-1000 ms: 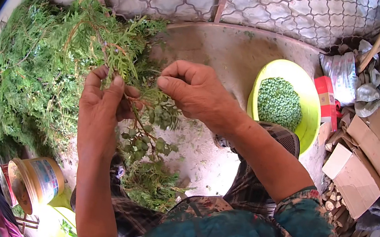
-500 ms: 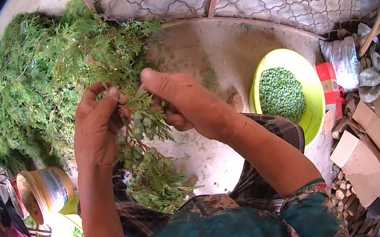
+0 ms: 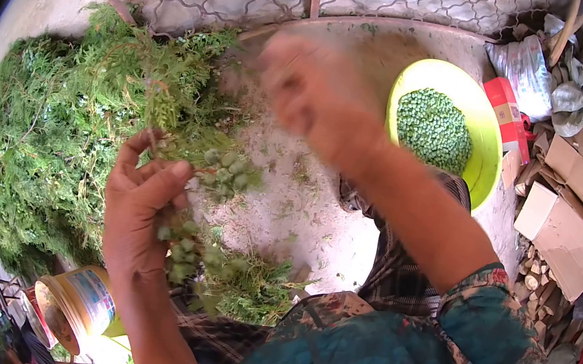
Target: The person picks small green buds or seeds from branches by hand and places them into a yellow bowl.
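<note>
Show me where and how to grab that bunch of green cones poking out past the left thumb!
I'd pinch the cone bunch gently around its middle, fingers coming from the right. It juts rightward from the left hand, which blocks the other side, while its right side looks free. The cones are roundish and packed together, so a light pinch probably suits best.

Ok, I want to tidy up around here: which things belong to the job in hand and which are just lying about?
Part of the job, it seems:
sprig in the left hand
heap of green branches
yellow-green tub
green cones in the tub

Apparently just lying about:
cardboard
red box
plastic bag
bucket
wood pieces
</note>
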Action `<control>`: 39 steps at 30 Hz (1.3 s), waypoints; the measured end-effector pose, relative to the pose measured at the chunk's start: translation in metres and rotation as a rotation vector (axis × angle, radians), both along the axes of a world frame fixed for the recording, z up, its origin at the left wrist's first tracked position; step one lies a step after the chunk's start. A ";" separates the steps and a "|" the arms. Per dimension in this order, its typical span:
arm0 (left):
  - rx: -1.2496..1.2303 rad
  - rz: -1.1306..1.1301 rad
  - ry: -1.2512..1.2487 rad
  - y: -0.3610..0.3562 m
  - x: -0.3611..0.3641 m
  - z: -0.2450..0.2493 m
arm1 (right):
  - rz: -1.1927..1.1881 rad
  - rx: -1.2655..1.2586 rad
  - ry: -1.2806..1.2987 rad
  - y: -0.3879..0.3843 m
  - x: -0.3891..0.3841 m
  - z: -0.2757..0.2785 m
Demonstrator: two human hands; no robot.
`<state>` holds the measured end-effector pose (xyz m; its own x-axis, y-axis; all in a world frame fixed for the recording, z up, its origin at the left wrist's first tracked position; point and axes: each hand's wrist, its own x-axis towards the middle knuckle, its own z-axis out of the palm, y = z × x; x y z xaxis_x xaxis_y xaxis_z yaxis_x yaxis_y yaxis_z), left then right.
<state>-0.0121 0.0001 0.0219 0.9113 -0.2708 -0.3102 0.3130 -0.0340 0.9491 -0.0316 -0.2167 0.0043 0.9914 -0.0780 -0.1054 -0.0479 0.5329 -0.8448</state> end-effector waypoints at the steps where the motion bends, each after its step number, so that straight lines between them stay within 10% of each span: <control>1: -0.009 0.034 -0.001 0.004 0.001 0.002 | -0.001 0.000 0.002 -0.010 0.006 0.001; 7: -0.059 0.156 0.016 0.004 0.003 0.001 | 0.107 0.476 0.112 0.002 0.001 -0.004; 11: 0.005 0.191 -0.066 0.000 0.001 0.002 | 0.204 0.372 0.197 0.021 -0.009 0.001; 17: 0.034 0.215 -0.093 -0.006 -0.003 0.000 | 0.027 -0.709 -0.151 0.046 -0.012 -0.008; 21: -0.130 0.292 0.051 -0.013 -0.003 -0.004 | -0.031 -0.915 -0.251 0.056 -0.012 -0.020; 39: -0.136 0.149 0.035 -0.028 -0.012 -0.004 | -0.226 -0.813 -0.350 0.049 -0.003 -0.033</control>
<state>-0.0241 -0.0280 0.0177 0.9336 -0.1753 -0.3125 0.3382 0.1430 0.9301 -0.0344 -0.1676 -0.0284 0.9085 -0.1926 0.3708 0.3150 -0.2673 -0.9107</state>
